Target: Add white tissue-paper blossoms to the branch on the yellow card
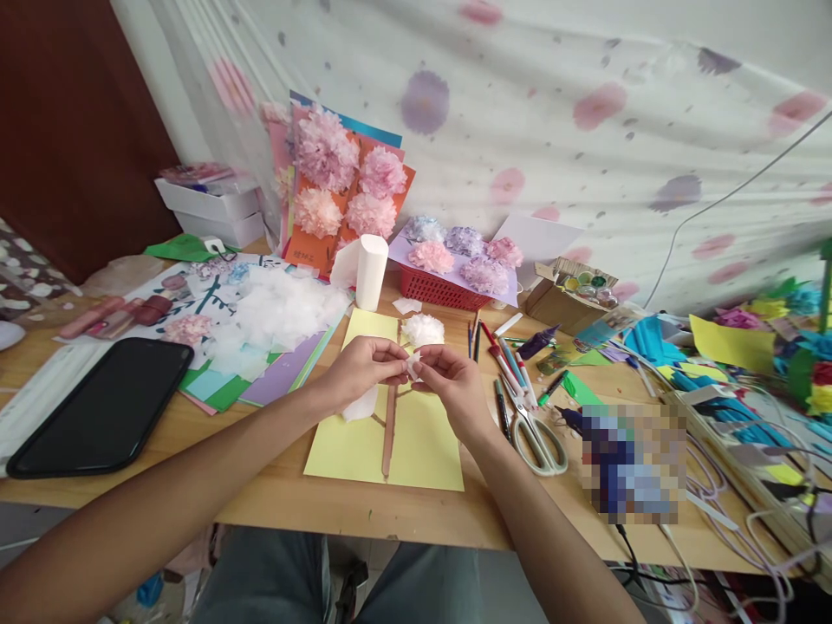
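My left hand (369, 367) and my right hand (450, 381) meet above a yellow sheet of paper (425, 442). Between their closed fingertips is a small piece of white tissue paper (413, 366). A brown trunk with branches (389, 425) runs up the yellow sheet. Just beyond my fingers, a fluffy white paper flower (423, 329) sits at the top of the sheet. Another white tissue piece (360, 406) lies on the sheet under my left hand, which partly hides it.
White-handled scissors (539, 442) and several pens (513, 360) lie right of the sheet. A white roll (372, 273) stands behind it. White tissue (279, 303) is piled at left, near a black phone (100, 407). A pixelated object (627, 468) with cables lies at right.
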{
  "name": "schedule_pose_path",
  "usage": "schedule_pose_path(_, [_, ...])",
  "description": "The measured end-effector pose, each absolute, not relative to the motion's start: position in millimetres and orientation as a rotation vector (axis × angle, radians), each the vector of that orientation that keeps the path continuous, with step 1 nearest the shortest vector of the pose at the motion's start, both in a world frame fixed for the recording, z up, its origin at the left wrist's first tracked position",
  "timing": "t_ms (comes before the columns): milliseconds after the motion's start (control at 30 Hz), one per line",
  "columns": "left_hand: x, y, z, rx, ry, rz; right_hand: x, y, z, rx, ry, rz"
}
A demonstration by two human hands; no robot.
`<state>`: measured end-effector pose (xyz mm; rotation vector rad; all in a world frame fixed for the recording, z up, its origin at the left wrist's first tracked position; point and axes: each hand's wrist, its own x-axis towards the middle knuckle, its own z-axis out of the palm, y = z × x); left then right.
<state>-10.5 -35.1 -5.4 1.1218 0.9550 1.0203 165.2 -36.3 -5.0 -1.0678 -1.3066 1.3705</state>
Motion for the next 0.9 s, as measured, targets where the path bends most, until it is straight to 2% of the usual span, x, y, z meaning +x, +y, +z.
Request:
schedule_pose_path(467, [-12,-39,6,1.11,0.955,1.041,163,-39,-3,-1.0,-1.279,1.421])
schedule_pose_path(900, [-12,-39,-1,1.582,0.977,1.092,167,-35,-7,-0.974,-1.26,1.481])
